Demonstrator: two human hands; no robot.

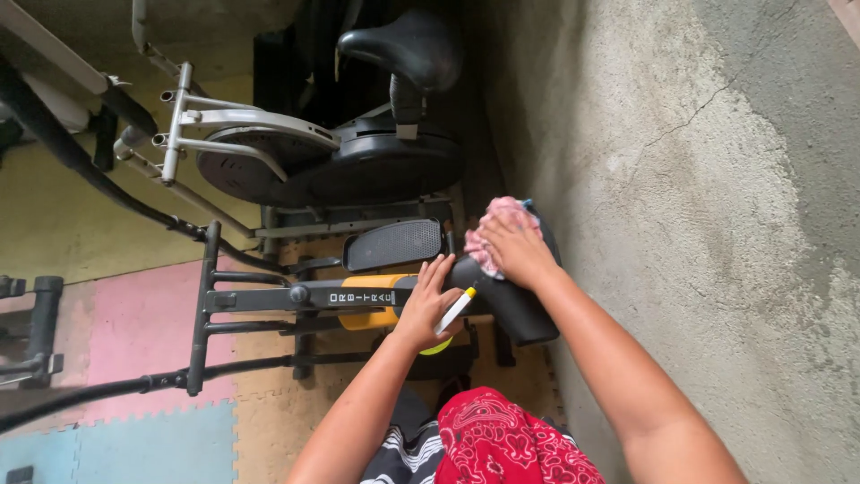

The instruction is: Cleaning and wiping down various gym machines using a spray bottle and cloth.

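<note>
A person's right hand (518, 251) pressed a pink cloth (494, 229), fingers together, onto an exercise machine's black handle (520, 309) at two o'clock; the left hand (428, 305) clasped a spray bottle (453, 314). Firm, overlapping strokes seemed wisest.

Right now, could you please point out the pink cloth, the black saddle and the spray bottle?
pink cloth (498, 225), head view, bunched top.
black saddle (408, 47), head view, seat top.
spray bottle (455, 311), head view, white nozzle.

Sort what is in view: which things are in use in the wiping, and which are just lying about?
In use:
pink cloth, under the right hand
spray bottle, in the left hand
black console of the exercise machine

Lying about:
black saddle
foot pedal
foam floor mats
</note>
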